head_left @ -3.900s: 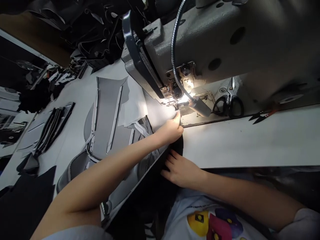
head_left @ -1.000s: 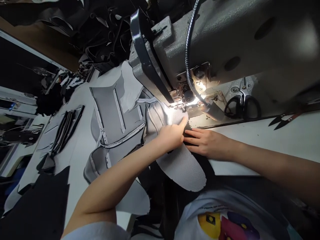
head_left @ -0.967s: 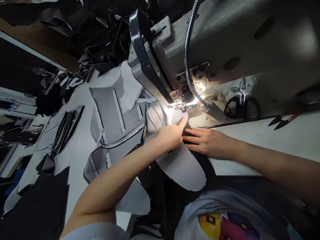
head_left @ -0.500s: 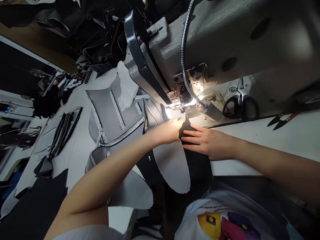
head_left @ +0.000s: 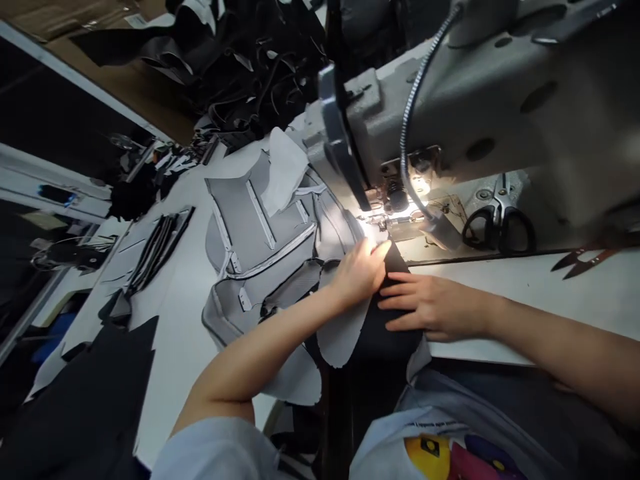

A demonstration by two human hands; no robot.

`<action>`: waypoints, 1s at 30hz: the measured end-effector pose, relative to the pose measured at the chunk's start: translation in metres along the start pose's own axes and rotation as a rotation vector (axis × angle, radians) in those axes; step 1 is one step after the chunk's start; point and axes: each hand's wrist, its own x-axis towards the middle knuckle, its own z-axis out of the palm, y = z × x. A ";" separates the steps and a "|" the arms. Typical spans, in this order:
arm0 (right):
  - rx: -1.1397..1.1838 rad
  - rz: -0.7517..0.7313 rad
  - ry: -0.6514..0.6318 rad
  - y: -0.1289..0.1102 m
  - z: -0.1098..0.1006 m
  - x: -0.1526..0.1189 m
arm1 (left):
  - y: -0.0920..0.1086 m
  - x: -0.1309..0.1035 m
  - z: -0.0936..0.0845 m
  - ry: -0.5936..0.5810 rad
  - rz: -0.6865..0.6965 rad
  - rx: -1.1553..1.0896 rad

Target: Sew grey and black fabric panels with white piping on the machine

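Note:
Close in front of the presser foot of the sewing machine, my left hand is closed, fingers bunched on the edge of a light grey fabric piece. The rounded lower end of that piece hangs below my wrist. My right hand lies flat, its fingers spread over black fabric just right of the left hand. Both layers run up toward the lit needle area. Left of the machine lies a partly sewn grey bag-like piece with white-edged seams, joined or lying against the fabric; I cannot tell which.
Black-handled scissors rest on the machine bed, and thread snips lie on the white table to the right. Stacked dark-edged panels and black fabric lie left. A dark fabric heap is behind.
The camera view has shifted, so the machine and table appear farther right. The grey piece's hanging end has swung left and shows less. My hands stay at the fabric before the needle.

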 end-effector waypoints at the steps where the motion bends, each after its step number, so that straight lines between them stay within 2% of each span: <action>1: 0.012 -0.014 0.018 -0.003 0.005 0.003 | -0.002 -0.012 0.002 0.038 -0.020 -0.007; 3: 0.019 0.024 0.021 -0.006 0.017 0.020 | -0.009 -0.033 0.004 0.056 -0.045 -0.016; 5: 0.040 0.151 -0.039 -0.005 0.031 0.049 | -0.022 -0.045 -0.001 0.018 -0.080 -0.014; 7: 0.080 0.343 -0.113 -0.001 0.042 0.083 | -0.038 -0.047 -0.012 -0.051 -0.086 -0.003; 10: 0.070 0.587 -0.079 0.004 0.048 0.123 | -0.059 -0.036 -0.038 -0.136 -0.101 -0.034; 12: 0.025 0.669 -0.025 0.002 0.045 0.129 | -0.062 -0.029 -0.050 -0.150 -0.143 -0.114; 14: 0.027 0.717 0.014 -0.007 0.039 0.118 | -0.055 -0.027 -0.053 -0.154 -0.169 -0.180; 16: 0.089 0.628 0.005 -0.024 0.034 0.096 | -0.042 -0.029 -0.044 -0.216 -0.169 -0.177; 19: 0.124 0.295 -0.102 -0.051 0.029 0.063 | -0.025 -0.038 -0.024 -0.307 -0.165 -0.058; 21: 0.072 0.062 -0.179 -0.062 0.024 0.048 | -0.023 -0.043 -0.018 -0.251 -0.153 0.010; 23: -0.012 -0.069 -0.195 -0.063 0.019 0.040 | -0.025 -0.044 -0.021 -0.167 -0.140 0.044; 25: -0.082 -0.075 -0.177 -0.054 0.016 0.037 | -0.029 -0.040 -0.029 -0.121 -0.152 0.086; 27: -0.088 -0.007 -0.174 -0.039 0.017 0.037 | -0.027 -0.032 -0.037 -0.105 -0.172 0.128; 30: -0.024 0.072 -0.165 -0.021 0.025 0.040 | -0.012 -0.020 -0.039 -0.123 -0.183 0.069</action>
